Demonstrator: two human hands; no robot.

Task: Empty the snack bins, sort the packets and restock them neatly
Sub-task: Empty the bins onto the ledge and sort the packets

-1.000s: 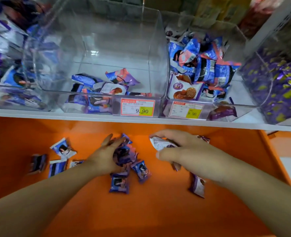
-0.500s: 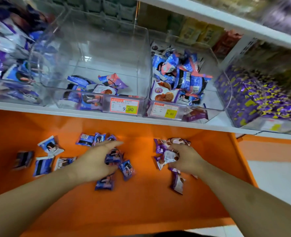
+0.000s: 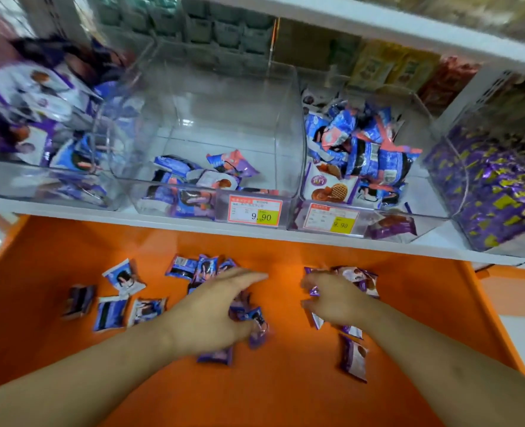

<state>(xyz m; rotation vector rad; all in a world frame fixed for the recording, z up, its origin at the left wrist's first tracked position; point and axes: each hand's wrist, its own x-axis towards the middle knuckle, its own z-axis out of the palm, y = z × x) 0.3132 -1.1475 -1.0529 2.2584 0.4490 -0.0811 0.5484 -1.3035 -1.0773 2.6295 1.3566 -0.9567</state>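
Fingers [image 3: 245, 277] of both hands apparently cover blurred packets [image 3: 248, 318].

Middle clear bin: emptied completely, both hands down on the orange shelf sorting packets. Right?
Not quite. The head view shows the middle clear bin with several packets left at its front. The rest holds: left hand and right hand are down among packets on the orange shelf.
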